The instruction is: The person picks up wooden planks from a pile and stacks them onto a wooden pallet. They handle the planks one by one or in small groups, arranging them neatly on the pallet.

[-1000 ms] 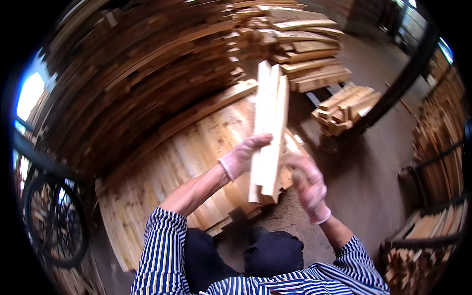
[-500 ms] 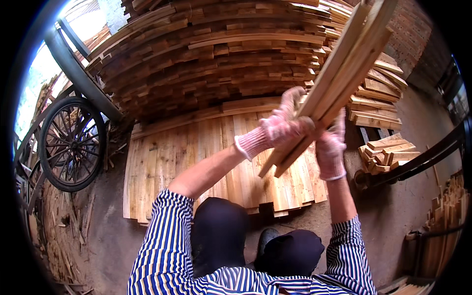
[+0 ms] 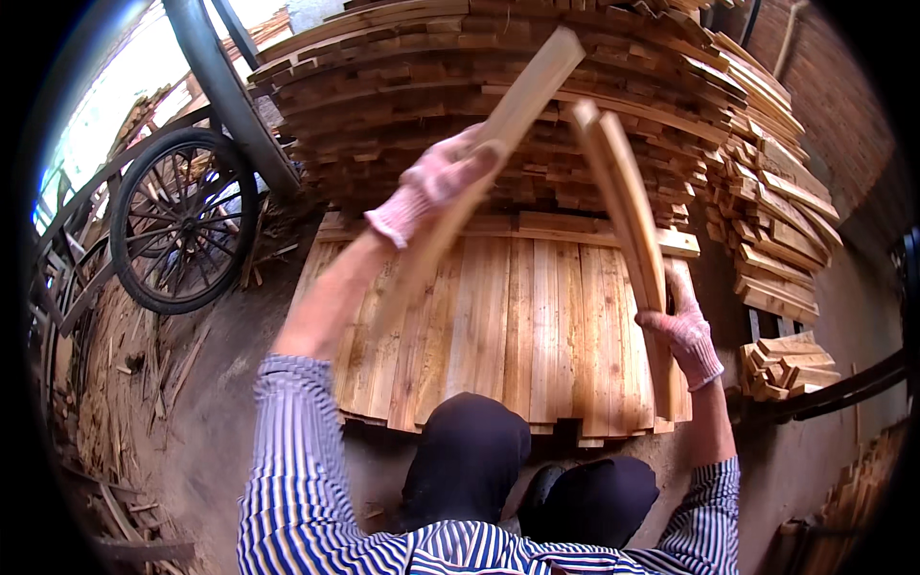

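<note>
My left hand (image 3: pixel 443 174), in a pinkish knit glove, is closed round a wooden plank (image 3: pixel 530 88) held up at a slant; its lower end is smeared by motion. My right hand (image 3: pixel 684 333), gloved alike, grips wooden boards (image 3: pixel 628 196) that stand tilted over the right side of the layer of planks. At least two boards show in that grip, pressed side by side. Beneath both hands lies a flat layer of pale planks (image 3: pixel 489 326), laid edge to edge. A crosswise board (image 3: pixel 567 226) runs along its far side.
A tall stack of boards (image 3: pixel 460 105) rises behind the layer. At the right are piled boards (image 3: pixel 781 230) and a small heap of short pieces (image 3: pixel 792 362). A spoked wheel (image 3: pixel 184 222) stands at the left beside a dark post (image 3: pixel 233 96). Wood scraps litter the left floor.
The bundle that both hands held together is now split. My left hand has moved left and up with one plank, while my right hand has lowered with the other boards.
</note>
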A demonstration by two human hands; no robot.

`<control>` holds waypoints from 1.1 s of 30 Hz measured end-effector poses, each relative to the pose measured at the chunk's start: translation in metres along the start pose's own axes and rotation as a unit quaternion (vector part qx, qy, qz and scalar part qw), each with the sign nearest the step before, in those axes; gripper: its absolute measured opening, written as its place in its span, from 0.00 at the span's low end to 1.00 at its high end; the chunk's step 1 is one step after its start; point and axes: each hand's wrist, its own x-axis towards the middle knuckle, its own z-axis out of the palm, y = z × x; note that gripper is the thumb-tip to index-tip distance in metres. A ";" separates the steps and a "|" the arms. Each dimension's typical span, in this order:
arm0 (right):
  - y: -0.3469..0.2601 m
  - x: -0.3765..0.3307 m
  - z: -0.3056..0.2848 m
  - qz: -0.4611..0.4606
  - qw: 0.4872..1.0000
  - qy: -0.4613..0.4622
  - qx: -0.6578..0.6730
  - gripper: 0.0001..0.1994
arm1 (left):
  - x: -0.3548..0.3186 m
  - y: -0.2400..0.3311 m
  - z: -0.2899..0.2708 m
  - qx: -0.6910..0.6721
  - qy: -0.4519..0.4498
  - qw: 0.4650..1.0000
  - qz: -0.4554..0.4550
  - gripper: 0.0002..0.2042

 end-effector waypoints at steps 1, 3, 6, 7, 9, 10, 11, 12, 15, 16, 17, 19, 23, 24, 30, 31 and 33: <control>0.032 -0.002 -0.019 0.019 0.992 0.010 -0.121 0.44 | -0.010 -0.031 -0.028 0.109 -0.030 0.992 -0.051 0.41; 0.067 -0.004 -0.005 0.056 0.982 -0.011 -0.180 0.41 | -0.038 -0.072 -0.084 0.339 -0.104 0.920 -0.166 0.36; 0.101 0.014 0.013 0.261 0.816 -0.114 -0.503 0.37 | -0.036 -0.120 -0.096 0.533 -0.115 0.813 -0.204 0.37; 0.111 0.005 0.012 0.100 0.793 -0.095 -0.593 0.37 | -0.030 -0.135 -0.094 0.538 -0.125 0.806 -0.212 0.38; 0.113 0.012 0.012 0.098 0.803 -0.113 -0.577 0.38 | -0.033 -0.174 -0.113 0.590 -0.102 0.788 -0.147 0.39; 0.113 0.012 0.012 0.109 0.795 -0.112 -0.587 0.37 | -0.025 -0.186 -0.110 0.565 -0.116 0.800 -0.164 0.38; 0.111 0.010 0.012 0.107 0.797 -0.107 -0.585 0.37 | -0.018 -0.192 -0.103 0.542 -0.126 0.811 -0.182 0.38; 0.110 0.008 0.011 0.105 0.799 -0.103 -0.584 0.38 | -0.012 -0.196 -0.100 0.518 -0.135 0.821 -0.200 0.37; 0.108 0.010 0.023 0.091 0.814 -0.100 -0.565 0.38 | -0.017 -0.230 -0.104 0.505 -0.125 0.835 -0.181 0.37; 0.111 0.008 0.024 0.089 0.823 -0.094 -0.552 0.38 | -0.018 -0.233 -0.104 0.515 -0.125 0.828 -0.180 0.38; 0.115 0.009 0.028 0.086 0.824 -0.095 -0.552 0.39 | -0.024 -0.236 -0.109 0.528 -0.127 0.820 -0.184 0.39; 0.120 0.006 0.029 0.104 0.823 -0.080 -0.553 0.40 | -0.018 -0.226 -0.107 0.506 -0.152 0.824 -0.207 0.41; 0.125 0.007 0.027 0.085 0.830 -0.085 -0.545 0.40 | -0.021 -0.212 -0.131 0.506 -0.191 0.811 -0.223 0.46; 0.127 0.007 0.026 0.082 0.826 -0.091 -0.551 0.39 | -0.022 -0.215 -0.140 0.498 -0.207 0.813 -0.220 0.46; 0.127 0.015 0.007 0.064 0.813 -0.105 -0.570 0.37 | -0.011 -0.227 -0.172 0.553 -0.248 0.758 -0.241 0.45; 0.125 0.019 0.007 0.062 0.809 -0.106 -0.574 0.37 | -0.015 -0.233 -0.177 0.557 -0.234 0.767 -0.216 0.44; 0.114 0.032 0.020 0.063 0.793 -0.108 -0.597 0.37 | -0.013 -0.235 -0.171 0.563 -0.230 0.748 -0.265 0.45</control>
